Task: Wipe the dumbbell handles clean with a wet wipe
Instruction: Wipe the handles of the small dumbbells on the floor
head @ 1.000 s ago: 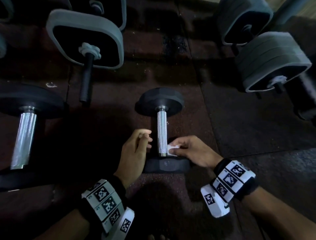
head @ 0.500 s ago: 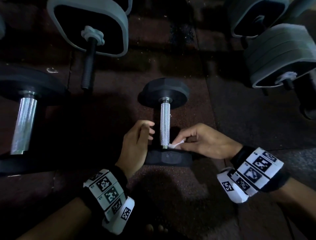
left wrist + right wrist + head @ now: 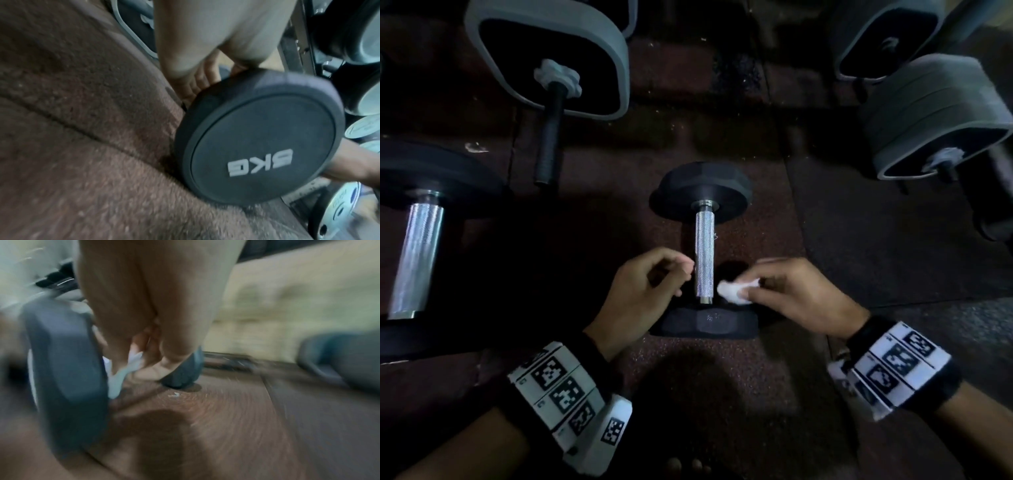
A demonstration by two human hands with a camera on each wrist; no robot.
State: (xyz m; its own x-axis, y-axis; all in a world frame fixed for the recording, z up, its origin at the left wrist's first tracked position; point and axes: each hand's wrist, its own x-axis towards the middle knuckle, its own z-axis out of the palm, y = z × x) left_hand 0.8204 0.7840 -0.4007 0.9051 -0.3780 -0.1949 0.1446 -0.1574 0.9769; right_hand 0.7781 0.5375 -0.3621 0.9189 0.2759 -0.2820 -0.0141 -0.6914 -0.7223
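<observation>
A small black dumbbell lies on the rubber floor, with its chrome knurled handle pointing away from me. Its near head reads 5KG in the left wrist view. My right hand pinches a bunched white wet wipe right beside the handle's near end, on its right. The blurred right wrist view shows the wipe hanging from the fingers next to the near head. On the other side of the handle my left hand hovers with loosely curled fingers, holding nothing.
A bigger dumbbell with a chrome handle lies at the left. Grey square-plate dumbbells sit at the back left and the right. Bare toes show at the bottom edge. Dark rubber floor tiles lie all around.
The right hand has kept the wipe at the near end of the handle, shifting it slightly right. The left hand has barely moved.
</observation>
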